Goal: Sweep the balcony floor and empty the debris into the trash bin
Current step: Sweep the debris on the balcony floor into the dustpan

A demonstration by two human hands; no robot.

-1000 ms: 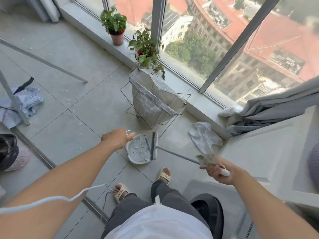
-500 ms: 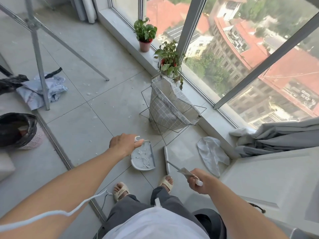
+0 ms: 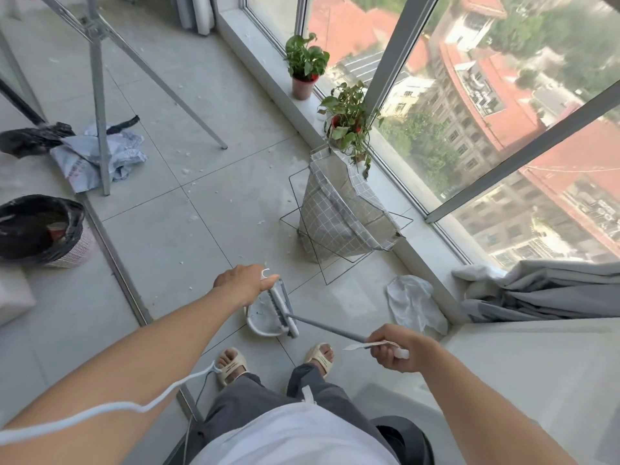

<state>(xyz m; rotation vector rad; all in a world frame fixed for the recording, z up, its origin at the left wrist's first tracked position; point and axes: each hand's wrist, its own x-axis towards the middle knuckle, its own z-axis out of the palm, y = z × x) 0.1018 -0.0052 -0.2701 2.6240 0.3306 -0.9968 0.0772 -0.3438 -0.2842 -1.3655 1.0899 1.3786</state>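
- nearest the camera, the person's white top and grey trousers, with two feet in beige slide sandals (image 3: 231, 364) planted on the pale grey tiled balcony floor (image 3: 161, 243); a thin white cord (image 3: 100, 412) crosses over the left forearm
- the right hand (image 3: 399, 349) has its fingers curled tight round the white end of the long grey broom handle (image 3: 327, 328), with a crumpled scrap of paper wrapper (image 3: 367, 345) pinched against it
- the handle slants down and left to the white-and-grey broom head (image 3: 283, 307), which lies across the open mouth of the white plastic dustpan (image 3: 261, 318); the pan sits on the floor just ahead of the feet, with pale debris inside
- the left hand (image 3: 245, 283) reaches down to the dustpan's far rim, fingers curled at its white hook-shaped handle (image 3: 265, 274); how firmly it grips i cannot tell
- right of the pan, a crumpled white plastic bag (image 3: 414, 303) on the floor, and grey curtain fabric (image 3: 543, 290) heaped by the window
- beyond, a grey checked fabric hamper on a wire frame (image 3: 339, 209); white flecks of debris (image 3: 193, 186) scattered on the tiles
- far left, the trash bin with a black liner (image 3: 40, 229), well apart from the dustpan; behind it, crumpled grey bags (image 3: 97, 156) under a metal rack's legs (image 3: 100, 105)
- farthest, two green potted plants (image 3: 305, 65) on the window sill
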